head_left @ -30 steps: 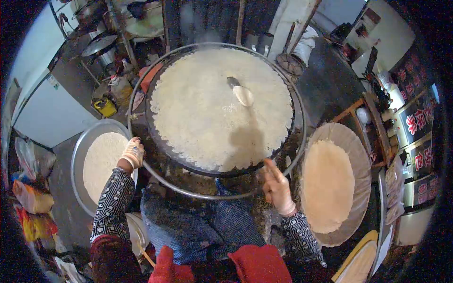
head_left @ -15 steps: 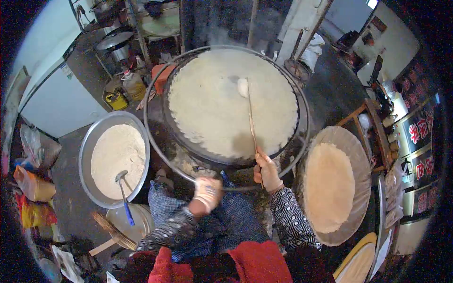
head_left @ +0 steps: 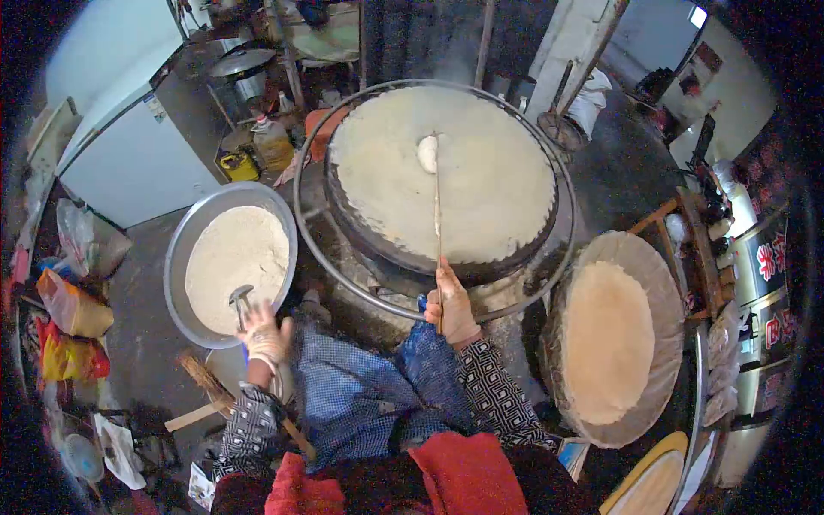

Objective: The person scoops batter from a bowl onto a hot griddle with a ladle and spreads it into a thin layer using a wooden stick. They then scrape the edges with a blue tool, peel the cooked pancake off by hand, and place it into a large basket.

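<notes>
My right hand (head_left: 452,305) is wrapped round the lower end of a long, thin wooden spreader (head_left: 438,210). A whitish lump (head_left: 427,154) sits at the spreader's far end, over the thin pale batter (head_left: 498,189) that covers a large round griddle (head_left: 378,243). My left hand (head_left: 264,335), fingers apart, is over the near rim of a metal basin (head_left: 179,287) filled with pale batter or dough. It partly covers the handle of a ladle (head_left: 241,294), whose metal head lies on the basin's contents.
A metal ring (head_left: 321,268) surrounds the griddle. On the right, a round tray (head_left: 669,343) under clear plastic holds a tan flatbread (head_left: 608,343). A brush (head_left: 206,382) lies by a bucket below the basin. Yellow containers (head_left: 238,165) stand behind it.
My left hand has moved left from in front of my lap to the ladle handle, its fingers spreading. My right hand and the spreader have shifted left, and the camera view has turned slightly.
</notes>
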`<state>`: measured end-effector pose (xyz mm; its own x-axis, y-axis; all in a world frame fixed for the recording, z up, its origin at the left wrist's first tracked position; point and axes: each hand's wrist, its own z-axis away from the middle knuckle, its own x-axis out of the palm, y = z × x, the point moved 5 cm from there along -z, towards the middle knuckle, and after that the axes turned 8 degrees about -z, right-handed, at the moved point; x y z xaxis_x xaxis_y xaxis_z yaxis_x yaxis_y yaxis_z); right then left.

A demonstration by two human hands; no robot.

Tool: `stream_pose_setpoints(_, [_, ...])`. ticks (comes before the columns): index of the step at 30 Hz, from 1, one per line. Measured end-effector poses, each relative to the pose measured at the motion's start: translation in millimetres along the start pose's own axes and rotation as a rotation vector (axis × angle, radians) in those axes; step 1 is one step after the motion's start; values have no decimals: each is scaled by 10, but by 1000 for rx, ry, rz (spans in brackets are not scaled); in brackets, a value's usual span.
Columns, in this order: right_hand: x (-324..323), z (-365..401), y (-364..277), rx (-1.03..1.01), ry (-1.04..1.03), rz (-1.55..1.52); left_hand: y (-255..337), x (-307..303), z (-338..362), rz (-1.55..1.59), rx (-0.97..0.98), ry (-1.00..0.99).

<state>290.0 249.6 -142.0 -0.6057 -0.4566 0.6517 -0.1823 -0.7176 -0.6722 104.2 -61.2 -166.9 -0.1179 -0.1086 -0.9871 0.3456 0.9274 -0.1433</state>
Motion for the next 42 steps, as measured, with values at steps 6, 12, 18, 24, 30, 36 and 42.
stream_pose_setpoints(6, [62,297,207,-217,119,-114,-929,1095,154,196,-281,-442])
stream_pose_setpoints(12, [-123,436,243,-170,122,214,-996,1033,326,484,-272,-322])
stream_pose_setpoints(18, [-64,439,282,-74,50,196,-912,673,862,506,-46,383])
stream_pose_setpoints(24, [-61,389,199,3,8,26,-676,69,737,1626,-331,73])
stream_pose_setpoints(30, [-172,621,246,-157,100,-225,509,-829,216,1816,-96,-259])
stream_pose_setpoints(36, [-139,960,341,-194,125,-103,2074,-1113,-241,1664,316,-412])
stream_pose_setpoints(42, [-103,864,399,24,-5,-166,2740,-1043,-75,1307,264,-528])
